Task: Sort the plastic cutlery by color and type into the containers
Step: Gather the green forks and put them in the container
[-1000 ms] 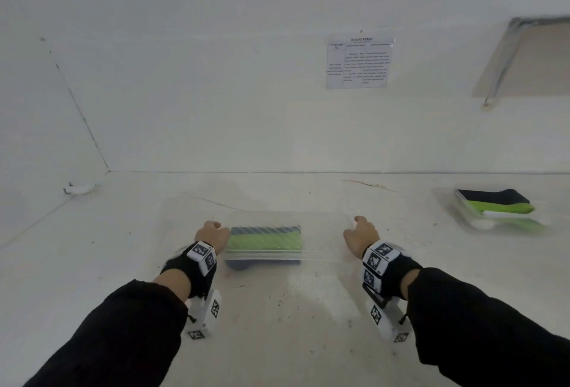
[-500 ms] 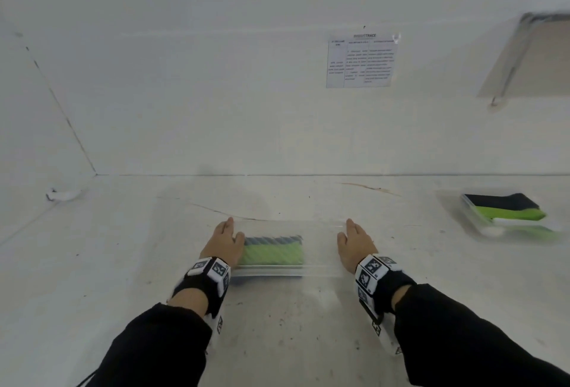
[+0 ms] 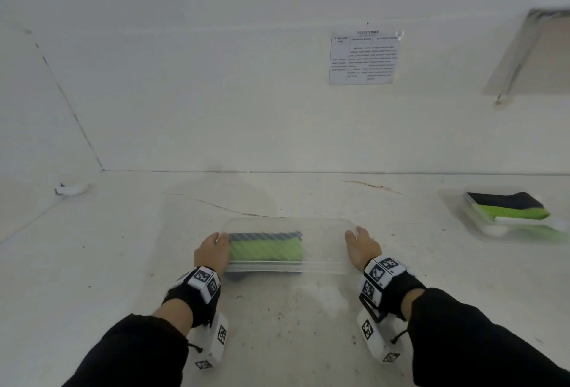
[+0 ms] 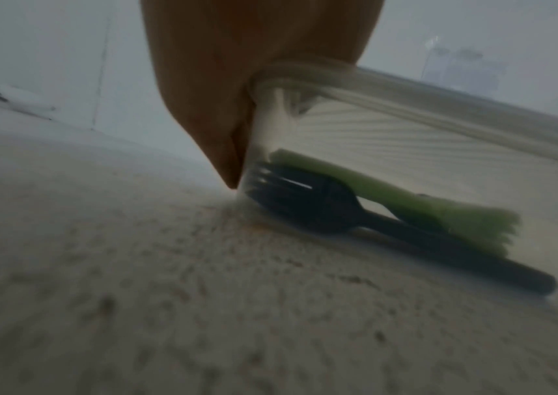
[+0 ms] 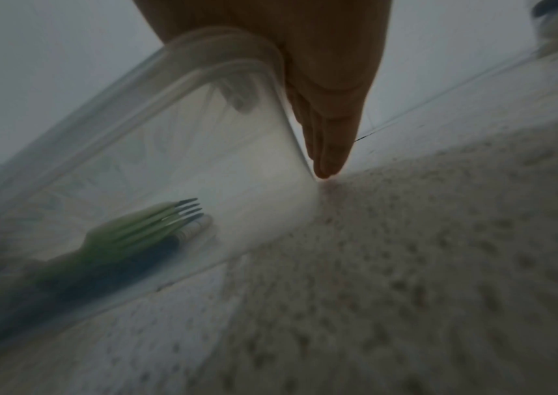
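Observation:
A clear plastic container (image 3: 324, 247) sits on the white table in front of me. Stacked green forks (image 3: 265, 249) and black forks (image 3: 265, 236) lie in its left half. My left hand (image 3: 212, 251) presses straight fingers flat against the left end wall. My right hand (image 3: 362, 247) does the same at the right end wall. The left wrist view shows my left hand (image 4: 223, 107) beside the container (image 4: 406, 107), with a black fork (image 4: 304, 203) and a green fork (image 4: 406, 203) inside. The right wrist view shows my right hand (image 5: 324, 107) against the container (image 5: 203, 53), near green forks (image 5: 135, 227).
A second clear container (image 3: 509, 213) with black, green and white cutlery stands at the far right. A small white object (image 3: 71, 189) lies in the back left corner. A printed sheet (image 3: 364, 58) hangs on the back wall. The white table (image 3: 293, 325) is speckled.
One second ago both hands were curled at the container's ends. Their fingers have since straightened and now lie flat along the end walls. The forks stay put.

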Demonstrator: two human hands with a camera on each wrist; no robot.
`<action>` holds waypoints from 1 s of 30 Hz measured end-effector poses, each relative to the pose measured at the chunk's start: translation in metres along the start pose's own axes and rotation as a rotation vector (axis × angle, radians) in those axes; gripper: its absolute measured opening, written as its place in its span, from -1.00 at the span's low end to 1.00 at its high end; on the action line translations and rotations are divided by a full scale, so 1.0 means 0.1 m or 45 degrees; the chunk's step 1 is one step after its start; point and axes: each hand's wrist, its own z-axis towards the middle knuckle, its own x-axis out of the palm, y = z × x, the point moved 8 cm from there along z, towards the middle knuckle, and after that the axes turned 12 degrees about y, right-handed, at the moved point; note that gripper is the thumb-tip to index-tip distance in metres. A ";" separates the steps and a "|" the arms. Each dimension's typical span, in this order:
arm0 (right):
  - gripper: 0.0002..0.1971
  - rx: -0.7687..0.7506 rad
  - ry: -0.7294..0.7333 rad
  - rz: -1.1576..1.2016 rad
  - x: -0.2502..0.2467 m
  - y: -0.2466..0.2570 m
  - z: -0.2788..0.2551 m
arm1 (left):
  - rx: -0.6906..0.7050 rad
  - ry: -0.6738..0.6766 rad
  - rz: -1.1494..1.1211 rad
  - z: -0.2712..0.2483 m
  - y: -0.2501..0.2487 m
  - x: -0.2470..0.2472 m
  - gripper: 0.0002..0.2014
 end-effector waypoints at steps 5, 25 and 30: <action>-0.48 0.048 -0.045 -0.130 0.00 -0.03 0.04 | -0.031 0.005 0.008 0.03 0.04 0.01 -0.55; -0.54 -0.038 -0.077 0.185 -0.52 -0.13 0.38 | 0.195 -0.010 -0.243 0.36 -0.53 0.19 -0.58; -0.53 -0.036 -0.130 0.129 -0.91 -0.11 0.81 | 0.296 0.041 -0.336 0.76 -0.98 0.43 -0.56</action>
